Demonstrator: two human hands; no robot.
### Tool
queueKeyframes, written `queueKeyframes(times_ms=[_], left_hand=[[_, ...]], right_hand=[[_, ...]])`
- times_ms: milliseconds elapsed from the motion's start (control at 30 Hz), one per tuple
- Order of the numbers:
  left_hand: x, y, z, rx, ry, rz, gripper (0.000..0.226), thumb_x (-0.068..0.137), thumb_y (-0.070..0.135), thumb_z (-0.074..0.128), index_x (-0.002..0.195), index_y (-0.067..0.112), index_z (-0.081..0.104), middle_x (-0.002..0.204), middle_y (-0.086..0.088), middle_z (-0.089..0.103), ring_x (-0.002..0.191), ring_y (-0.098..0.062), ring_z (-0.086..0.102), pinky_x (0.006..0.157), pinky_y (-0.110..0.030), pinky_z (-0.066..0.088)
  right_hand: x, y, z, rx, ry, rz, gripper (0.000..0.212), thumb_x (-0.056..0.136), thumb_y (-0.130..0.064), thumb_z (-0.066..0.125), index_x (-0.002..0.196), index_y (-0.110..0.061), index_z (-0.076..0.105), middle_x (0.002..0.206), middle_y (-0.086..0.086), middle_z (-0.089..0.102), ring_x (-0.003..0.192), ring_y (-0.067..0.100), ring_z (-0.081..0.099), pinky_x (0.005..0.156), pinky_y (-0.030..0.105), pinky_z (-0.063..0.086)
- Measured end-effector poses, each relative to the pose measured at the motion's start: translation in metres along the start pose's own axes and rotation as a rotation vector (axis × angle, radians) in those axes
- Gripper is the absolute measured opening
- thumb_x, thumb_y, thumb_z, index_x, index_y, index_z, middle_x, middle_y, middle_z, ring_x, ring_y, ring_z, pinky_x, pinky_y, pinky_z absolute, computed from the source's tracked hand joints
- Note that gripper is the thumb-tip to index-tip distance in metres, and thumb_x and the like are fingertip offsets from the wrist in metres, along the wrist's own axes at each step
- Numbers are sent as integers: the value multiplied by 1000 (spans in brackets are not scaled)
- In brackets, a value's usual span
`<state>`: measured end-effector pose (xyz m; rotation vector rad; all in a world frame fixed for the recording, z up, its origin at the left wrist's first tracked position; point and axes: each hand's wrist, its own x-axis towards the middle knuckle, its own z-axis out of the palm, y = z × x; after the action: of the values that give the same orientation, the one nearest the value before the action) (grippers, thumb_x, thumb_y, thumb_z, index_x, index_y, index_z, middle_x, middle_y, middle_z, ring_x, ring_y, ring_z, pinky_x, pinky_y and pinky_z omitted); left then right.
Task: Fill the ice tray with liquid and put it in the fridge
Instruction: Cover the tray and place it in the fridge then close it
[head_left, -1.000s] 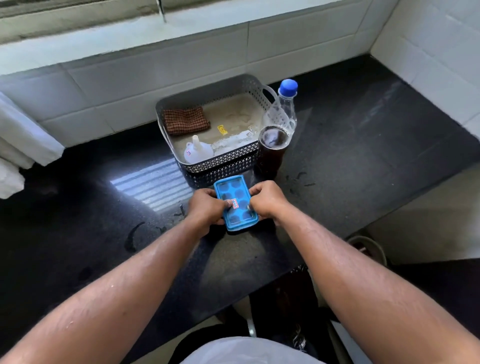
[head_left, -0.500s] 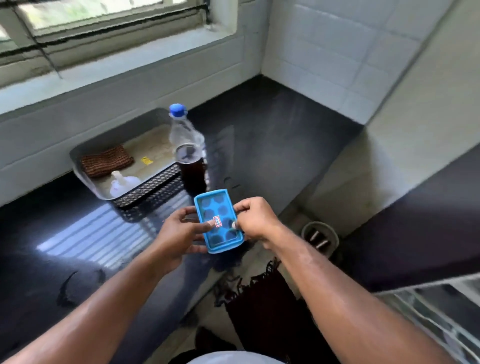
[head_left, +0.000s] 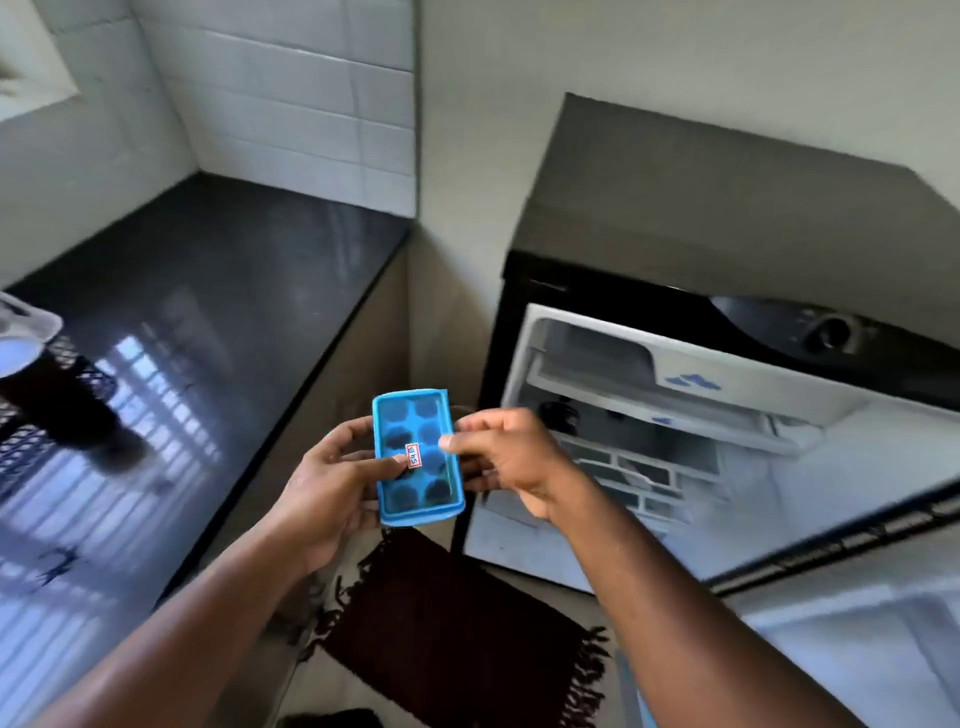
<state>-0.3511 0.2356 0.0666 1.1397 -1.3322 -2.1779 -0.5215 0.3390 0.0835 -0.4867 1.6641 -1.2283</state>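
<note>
A blue ice tray with dark-filled round cells and a small red-and-white sticker is held level in the air, past the counter's edge and above the floor. My left hand grips its left long side with the thumb on top near the sticker. My right hand pinches its right long side. A small black fridge stands to the right with its door open; its white inside shows a freezer shelf and a wire rack. The tray is left of the fridge opening, outside it.
The black counter runs along the left, with a grey basket and a dark glass at its far left edge. A dark red fringed mat lies on the floor below the tray. The open fridge door reaches toward the lower right.
The tray was lifted off the counter by both hands and carried to the right. The view swung from the basket and bottle toward the open fridge.
</note>
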Motion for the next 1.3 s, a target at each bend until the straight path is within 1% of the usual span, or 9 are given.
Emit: queueKeyframes(times_ms=[167, 333, 467, 567, 733, 833, 933, 1100, 1300], left_hand=[[-8, -2, 62, 106, -131, 5, 35, 86, 8, 77, 118, 22, 72, 106, -7, 80, 85, -26, 80, 63, -38, 63], [-9, 2, 97, 119, -169, -19, 28, 87, 12, 77, 114, 19, 74, 108, -10, 80, 88, -28, 80, 60, -33, 61], [-6, 7, 109, 152, -190, -32, 28, 86, 15, 78, 113, 20, 74, 108, -10, 80, 90, -28, 79, 54, -30, 59], [1, 15, 110, 177, -212, -27, 28, 86, 16, 78, 114, 20, 74, 107, -10, 80, 90, -28, 79, 55, -30, 59], [10, 28, 112, 222, -239, -5, 25, 89, 13, 76, 113, 17, 73, 104, -12, 80, 84, -26, 80, 49, -27, 56], [14, 35, 112, 244, -276, 8, 23, 90, 12, 74, 113, 16, 72, 102, -12, 80, 84, -27, 80, 50, -28, 57], [15, 42, 112, 240, -337, 19, 22, 87, 11, 75, 108, 17, 74, 102, -11, 81, 85, -27, 80, 53, -31, 60], [22, 49, 118, 298, -400, -22, 28, 85, 14, 76, 113, 15, 72, 104, -9, 80, 91, -29, 79, 75, -42, 60], [61, 40, 169, 334, -397, -107, 13, 91, 12, 72, 103, 16, 69, 95, -7, 82, 80, -21, 80, 49, -28, 58]], right_hand=[[-2, 0, -85, 463, 342, -11, 10, 98, -12, 66, 88, -10, 65, 74, 7, 66, 67, 20, 65, 63, 32, 56], [37, -23, -147, 893, 424, -58, 18, 108, -17, 48, 115, -10, 63, 121, 14, 62, 125, 34, 59, 98, 48, 45], [61, -41, -161, 1074, 518, -127, 40, 105, -14, 49, 143, -7, 55, 102, 14, 65, 89, 29, 61, 83, 46, 49], [71, -42, -159, 1153, 607, -122, 34, 101, -16, 57, 135, -11, 60, 91, 11, 65, 78, 26, 60, 65, 39, 49], [74, -36, -156, 1346, 617, -182, 10, 102, -27, 54, 101, -19, 61, 82, 5, 61, 72, 20, 56, 63, 32, 46], [56, -23, -148, 1371, 639, -115, 29, 96, -45, 55, 84, -18, 56, 71, 2, 52, 65, 17, 49, 62, 25, 42], [21, -1, -128, 1267, 744, -129, 47, 82, -61, 72, 102, -20, 67, 89, 1, 72, 78, 17, 68, 64, 22, 49], [-42, 25, -121, 1138, 1022, -89, 65, 67, -72, 83, 105, -23, 66, 104, 7, 76, 93, 29, 73, 69, 36, 59], [-83, 45, -142, 1000, 989, 17, 54, 73, -61, 83, 104, -19, 67, 113, 11, 70, 107, 32, 67, 88, 45, 57]])
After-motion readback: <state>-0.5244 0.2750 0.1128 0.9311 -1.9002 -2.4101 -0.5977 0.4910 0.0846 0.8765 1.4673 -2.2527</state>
